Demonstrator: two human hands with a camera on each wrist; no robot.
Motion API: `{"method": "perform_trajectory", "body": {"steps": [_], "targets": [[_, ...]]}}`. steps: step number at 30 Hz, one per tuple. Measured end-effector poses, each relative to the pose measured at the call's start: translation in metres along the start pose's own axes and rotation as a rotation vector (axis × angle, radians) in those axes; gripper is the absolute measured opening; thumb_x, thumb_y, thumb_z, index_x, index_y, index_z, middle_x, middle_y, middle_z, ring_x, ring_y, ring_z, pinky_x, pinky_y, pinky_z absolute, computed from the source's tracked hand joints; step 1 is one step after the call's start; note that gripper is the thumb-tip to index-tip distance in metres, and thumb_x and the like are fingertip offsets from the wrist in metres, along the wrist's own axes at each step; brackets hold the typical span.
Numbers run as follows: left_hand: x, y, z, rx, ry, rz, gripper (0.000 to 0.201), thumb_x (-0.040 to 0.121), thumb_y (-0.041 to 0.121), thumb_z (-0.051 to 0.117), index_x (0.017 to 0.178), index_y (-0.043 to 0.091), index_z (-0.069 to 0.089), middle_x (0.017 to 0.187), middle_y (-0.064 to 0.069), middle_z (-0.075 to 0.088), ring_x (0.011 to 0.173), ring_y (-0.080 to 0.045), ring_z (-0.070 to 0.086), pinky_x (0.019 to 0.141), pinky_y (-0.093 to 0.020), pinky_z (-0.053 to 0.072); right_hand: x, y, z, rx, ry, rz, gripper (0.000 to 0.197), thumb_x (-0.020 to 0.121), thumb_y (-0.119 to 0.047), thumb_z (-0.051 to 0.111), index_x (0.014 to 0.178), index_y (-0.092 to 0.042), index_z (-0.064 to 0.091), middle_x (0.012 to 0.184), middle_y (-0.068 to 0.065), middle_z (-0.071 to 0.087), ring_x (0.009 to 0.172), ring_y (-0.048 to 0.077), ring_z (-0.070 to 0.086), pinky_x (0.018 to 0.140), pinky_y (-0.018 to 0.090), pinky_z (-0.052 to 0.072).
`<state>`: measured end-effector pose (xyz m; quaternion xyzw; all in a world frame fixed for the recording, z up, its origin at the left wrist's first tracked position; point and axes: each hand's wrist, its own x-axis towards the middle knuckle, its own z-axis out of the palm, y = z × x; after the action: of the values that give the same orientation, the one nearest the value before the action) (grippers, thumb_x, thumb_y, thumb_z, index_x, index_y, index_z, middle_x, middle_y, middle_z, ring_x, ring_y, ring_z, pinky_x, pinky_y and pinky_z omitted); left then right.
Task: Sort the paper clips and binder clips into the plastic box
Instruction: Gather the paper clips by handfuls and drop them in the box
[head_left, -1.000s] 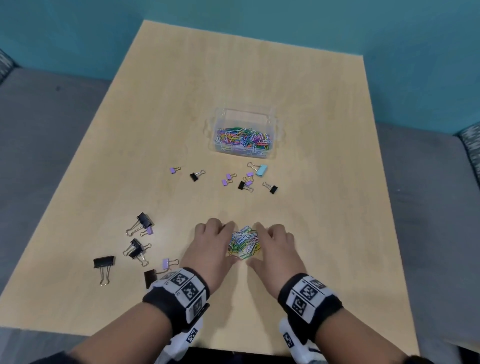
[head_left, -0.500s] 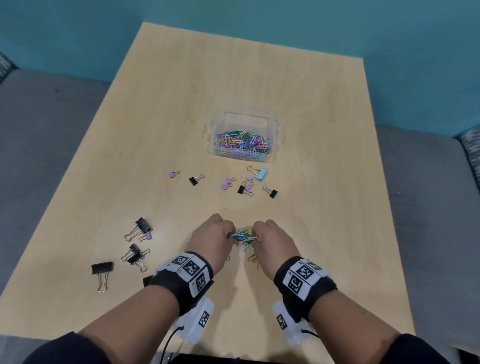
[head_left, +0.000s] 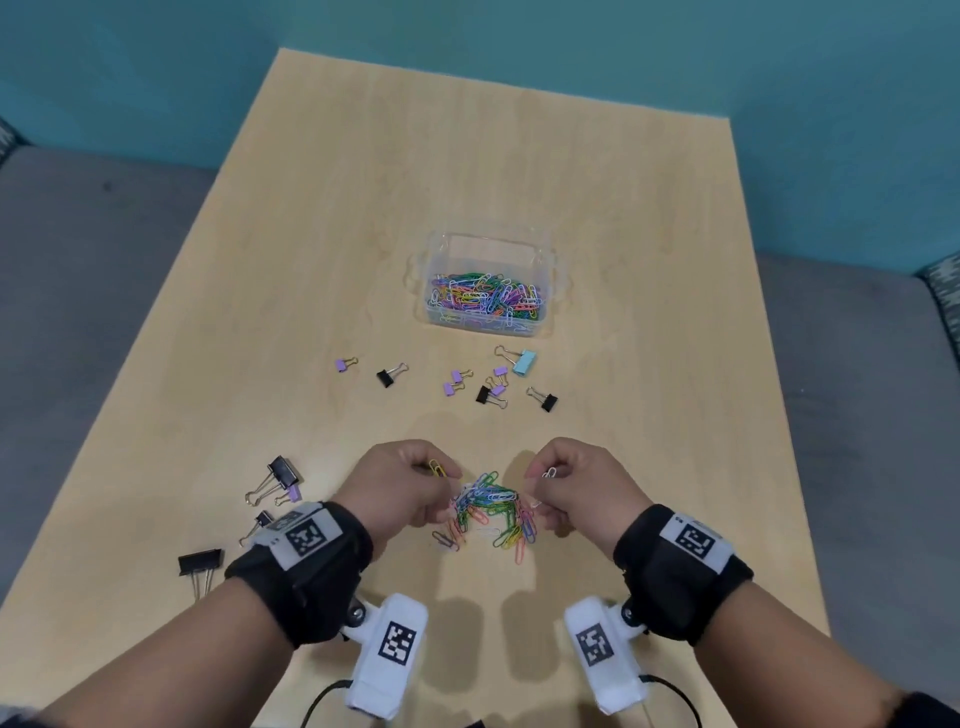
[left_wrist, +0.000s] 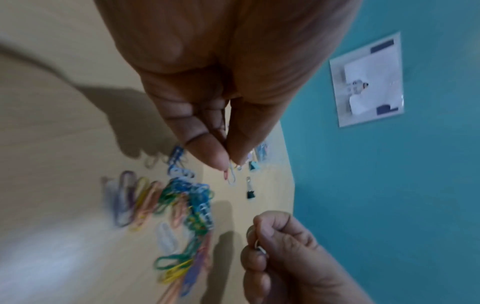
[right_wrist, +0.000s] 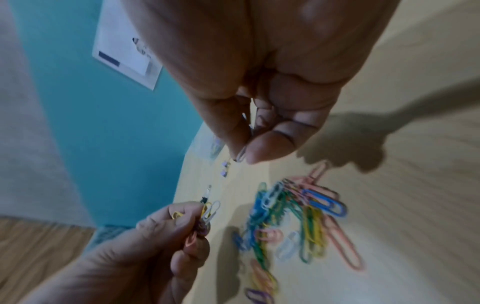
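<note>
A clear plastic box (head_left: 545, 260) stands mid-table, holding many coloured paper clips (head_left: 485, 299). Near the front edge, a loose heap of paper clips (head_left: 491, 512) lies on the table between my hands. My left hand (head_left: 441, 475) is curled and pinches a few clips, a yellow one sticking out; the right wrist view shows several clips (right_wrist: 203, 217) in its fingers. My right hand (head_left: 540, 475) is curled too and pinches a white clip (head_left: 549, 473). Small binder clips (head_left: 493, 387) lie between the heap and the box.
Larger black binder clips (head_left: 280, 475) and a wide black one (head_left: 200, 561) lie left of my left wrist. A light blue binder clip (head_left: 523, 362) sits just in front of the box. The wooden table (head_left: 649, 364) ends at teal walls; grey seating flanks it.
My hands were cupped together around the heap, then gripped it. Now they have lifted and drawn apart, each with a few clips, and the heap lies spread between them.
</note>
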<state>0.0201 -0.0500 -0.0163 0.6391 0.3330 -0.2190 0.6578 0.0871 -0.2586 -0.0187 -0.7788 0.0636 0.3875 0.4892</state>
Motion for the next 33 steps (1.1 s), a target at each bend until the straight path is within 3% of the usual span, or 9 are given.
{"method": "perform_trajectory", "body": {"steps": [3, 6, 11, 14, 18, 21, 25, 30, 33], "targets": [[0.001, 0.026, -0.009, -0.094, -0.021, 0.029, 0.012, 0.078, -0.008, 0.068, 0.077, 0.003, 0.068, 0.063, -0.017, 0.059, 0.046, -0.022, 0.054, 0.056, -0.028, 0.042, 0.005, -0.022, -0.012, 0.114, -0.002, -0.032, 0.016, 0.082, -0.001, 0.064, 0.073, -0.013, 0.062, 0.057, 0.008, 0.057, 0.045, 0.02, 0.054, 0.047, 0.029, 0.036], [0.009, 0.066, -0.018, -0.198, -0.005, 0.098, 0.013, 0.081, -0.012, 0.063, 0.08, 0.001, 0.065, 0.061, -0.013, 0.06, 0.048, -0.017, 0.056, 0.045, -0.022, 0.048, 0.015, -0.059, -0.026, 0.25, 0.02, -0.126, 0.017, 0.083, 0.01, 0.062, 0.075, -0.005, 0.059, 0.058, 0.011, 0.053, 0.045, 0.018, 0.05, 0.044, 0.027, 0.045], [0.047, 0.137, -0.027, -0.19, 0.085, 0.266, 0.014, 0.082, -0.011, 0.062, 0.079, 0.002, 0.063, 0.063, -0.009, 0.061, 0.048, -0.012, 0.058, 0.051, -0.018, 0.054, 0.055, -0.131, -0.047, 0.159, 0.169, -0.303, 0.022, 0.083, 0.007, 0.063, 0.071, -0.01, 0.058, 0.062, 0.008, 0.055, 0.046, 0.017, 0.052, 0.048, 0.028, 0.052], [0.072, 0.168, -0.021, -0.14, 0.133, 0.324, 0.016, 0.082, -0.009, 0.064, 0.075, 0.005, 0.062, 0.07, -0.012, 0.059, 0.051, -0.015, 0.058, 0.055, -0.021, 0.057, 0.088, -0.16, -0.05, 0.047, 0.284, -0.339, 0.019, 0.082, 0.002, 0.063, 0.07, -0.012, 0.058, 0.063, 0.007, 0.058, 0.048, 0.018, 0.057, 0.062, 0.041, 0.059], [0.097, 0.181, -0.01, 0.179, 0.151, 0.334, 0.013, 0.079, 0.005, 0.073, 0.088, 0.011, 0.065, 0.075, -0.009, 0.061, 0.063, -0.025, 0.064, 0.073, -0.038, 0.06, 0.12, -0.173, -0.044, -0.203, 0.241, -0.257, 0.006, 0.086, -0.015, 0.064, 0.092, -0.013, 0.065, 0.086, 0.012, 0.067, 0.069, 0.025, 0.069, 0.078, 0.048, 0.058], [0.097, 0.174, -0.019, 0.67, 0.251, 0.337, 0.041, 0.079, 0.029, 0.072, 0.118, 0.017, 0.062, 0.102, -0.004, 0.064, 0.084, -0.026, 0.068, 0.085, -0.039, 0.054, 0.116, -0.17, -0.054, -0.648, 0.304, -0.249, 0.035, 0.092, -0.027, 0.053, 0.123, -0.01, 0.06, 0.121, 0.011, 0.063, 0.107, 0.03, 0.06, 0.093, 0.036, 0.048], [0.063, 0.139, -0.032, 0.743, 0.346, 0.493, 0.033, 0.086, 0.027, 0.063, 0.117, 0.017, 0.064, 0.11, -0.003, 0.063, 0.09, -0.025, 0.063, 0.085, -0.032, 0.047, 0.07, -0.131, -0.055, -0.688, 0.372, -0.443, 0.028, 0.094, -0.018, 0.049, 0.116, -0.01, 0.064, 0.116, 0.01, 0.066, 0.106, 0.028, 0.059, 0.088, 0.033, 0.045], [0.023, 0.031, -0.015, 1.035, 0.04, 0.52, 0.035, 0.091, 0.025, 0.055, 0.124, 0.016, 0.06, 0.127, -0.004, 0.055, 0.116, -0.024, 0.05, 0.1, -0.031, 0.038, 0.016, -0.031, -0.011, -1.033, -0.033, -0.441, 0.029, 0.092, -0.016, 0.044, 0.117, -0.012, 0.056, 0.113, 0.008, 0.06, 0.105, 0.03, 0.056, 0.086, 0.04, 0.048], [0.013, -0.019, 0.007, 1.27, -0.069, 0.61, 0.039, 0.09, 0.024, 0.045, 0.125, 0.011, 0.058, 0.138, -0.009, 0.05, 0.127, -0.031, 0.044, 0.107, -0.04, 0.038, 0.004, 0.019, 0.018, -1.164, -0.118, -0.547, 0.059, 0.077, -0.006, 0.051, 0.135, -0.003, 0.045, 0.139, 0.016, 0.048, 0.13, 0.036, 0.043, 0.103, 0.044, 0.043]]}}
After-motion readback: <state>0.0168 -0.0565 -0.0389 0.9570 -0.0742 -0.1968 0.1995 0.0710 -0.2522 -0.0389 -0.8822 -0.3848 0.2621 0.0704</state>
